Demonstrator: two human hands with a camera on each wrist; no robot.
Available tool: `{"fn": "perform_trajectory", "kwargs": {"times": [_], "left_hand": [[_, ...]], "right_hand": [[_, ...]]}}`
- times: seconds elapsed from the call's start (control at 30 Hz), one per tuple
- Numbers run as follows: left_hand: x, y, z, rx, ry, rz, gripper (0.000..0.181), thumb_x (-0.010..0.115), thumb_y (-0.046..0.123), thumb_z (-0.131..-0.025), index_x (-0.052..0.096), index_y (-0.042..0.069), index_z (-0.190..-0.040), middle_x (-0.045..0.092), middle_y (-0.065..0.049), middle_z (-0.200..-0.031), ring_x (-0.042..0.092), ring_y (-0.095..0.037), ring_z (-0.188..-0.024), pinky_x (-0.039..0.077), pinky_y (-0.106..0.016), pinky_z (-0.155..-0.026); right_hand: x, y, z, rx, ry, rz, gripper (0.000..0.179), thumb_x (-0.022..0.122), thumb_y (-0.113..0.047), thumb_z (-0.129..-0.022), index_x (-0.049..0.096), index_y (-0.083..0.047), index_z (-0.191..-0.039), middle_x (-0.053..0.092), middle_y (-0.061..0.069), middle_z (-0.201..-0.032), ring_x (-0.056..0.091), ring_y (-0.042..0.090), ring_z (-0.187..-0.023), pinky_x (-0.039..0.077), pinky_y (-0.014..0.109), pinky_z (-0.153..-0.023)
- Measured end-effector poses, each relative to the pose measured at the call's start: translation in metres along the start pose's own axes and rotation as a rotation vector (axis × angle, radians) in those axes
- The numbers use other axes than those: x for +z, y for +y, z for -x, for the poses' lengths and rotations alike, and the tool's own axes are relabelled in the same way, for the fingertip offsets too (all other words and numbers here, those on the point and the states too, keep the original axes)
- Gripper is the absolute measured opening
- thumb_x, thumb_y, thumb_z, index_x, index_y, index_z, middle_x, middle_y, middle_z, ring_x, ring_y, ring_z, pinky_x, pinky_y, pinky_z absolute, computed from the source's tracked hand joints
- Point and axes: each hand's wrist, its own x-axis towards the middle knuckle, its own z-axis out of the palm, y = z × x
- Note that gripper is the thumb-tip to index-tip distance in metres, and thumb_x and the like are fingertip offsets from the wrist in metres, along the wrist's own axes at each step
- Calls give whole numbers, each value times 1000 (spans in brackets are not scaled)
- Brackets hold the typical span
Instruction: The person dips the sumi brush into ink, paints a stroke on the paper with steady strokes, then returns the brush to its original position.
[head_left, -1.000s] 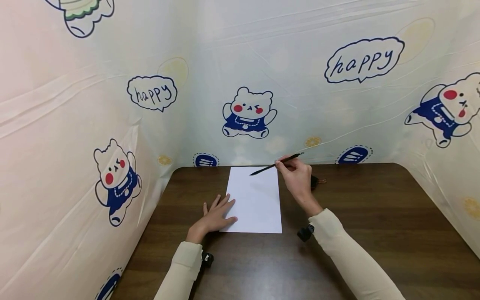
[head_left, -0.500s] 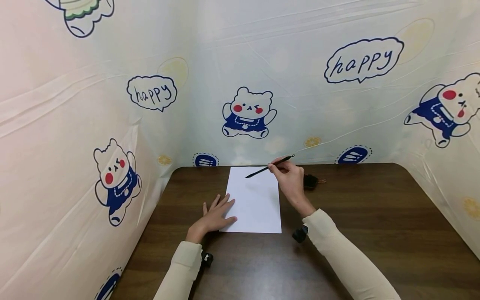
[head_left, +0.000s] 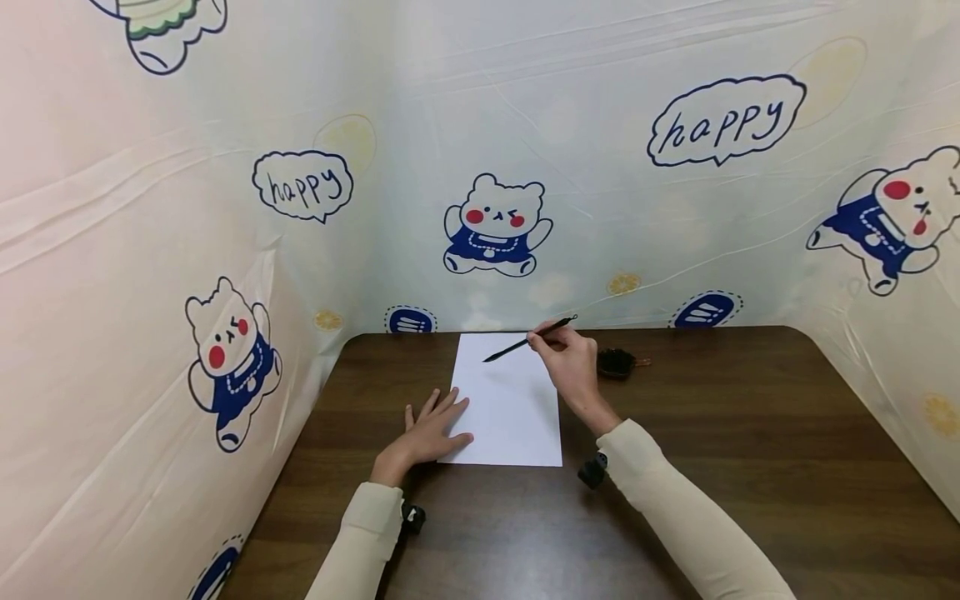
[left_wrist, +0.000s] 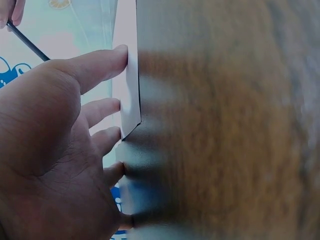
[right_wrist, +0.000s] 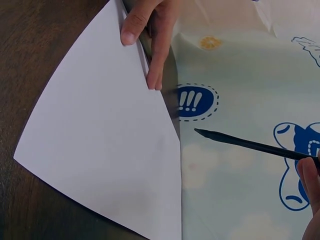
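A white sheet of paper (head_left: 513, 417) lies upright on the brown table, unmarked as far as I can see. Its left edge is under my left hand (head_left: 427, 435), which rests with fingers spread, fingertips partly on the sheet and partly on the wood. My right hand (head_left: 572, 367) pinches a thin black writing brush (head_left: 510, 347) with a loop at its top end. The brush slants down to the left, and its dark pointed tip hangs over the sheet's upper part. In the right wrist view the brush (right_wrist: 250, 144) stands apart from the paper.
Just right of my right hand sits a small black object (head_left: 617, 364) with a reddish-brown end; its kind is unclear. A printed cloth (head_left: 600, 208) hangs behind the table (head_left: 750, 433) and along both sides. Dark wrist cameras (head_left: 592, 471) sit at the cuffs.
My right hand has moved left and slightly down with the brush, its tip now further over the sheet. The black object beside it shows more fully. My left hand stays put.
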Motion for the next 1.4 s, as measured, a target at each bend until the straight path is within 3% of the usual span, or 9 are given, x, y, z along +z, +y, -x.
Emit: {"fn": "perform_trajectory", "kwargs": {"times": [0.4, 0.67, 1.0, 1.2, 1.4], "left_hand": [[-14, 19, 13, 21, -4, 28, 76, 66, 49, -101, 41, 18, -166, 20, -12, -179, 2, -46, -166, -14, -84, -117], [-4, 6, 3, 2, -1, 28, 80, 63, 61, -99, 40, 25, -166, 17, -6, -181, -2, -43, -167, -15, -84, -117], [-9, 15, 8, -18, -18, 21, 77, 65, 55, -100, 40, 24, -166, 18, -6, -180, -2, -43, -167, -16, -82, -118], [-3, 8, 6, 27, 14, 28, 78, 64, 61, -99, 43, 25, -165, 20, -7, -180, 0, -44, -166, -14, -87, -113], [-5, 13, 7, 7, 14, 16, 78, 65, 58, -100, 42, 23, -166, 20, -8, -180, 0, -44, -166, -14, -85, -116]], "right_hand": [[14, 5, 4, 13, -16, -28, 8, 82, -14, -96, 80, -7, -100, 82, 9, -91, 81, 21, -79, 61, 21, -70], [25, 5, 6, 7, -17, -35, 8, 83, -13, -95, 80, -7, -99, 83, 9, -90, 81, 21, -78, 63, 25, -70], [35, 6, 10, 8, -33, -26, 7, 81, -12, -95, 80, -5, -98, 82, 10, -91, 81, 22, -81, 63, 26, -73], [39, 10, 12, -15, -37, 12, 6, 81, -11, -95, 80, -6, -98, 82, 8, -90, 80, 20, -79, 64, 29, -72], [41, 12, 16, -26, -45, 32, 7, 81, -15, -97, 80, -8, -98, 82, 6, -91, 80, 18, -80, 64, 29, -74]]}}
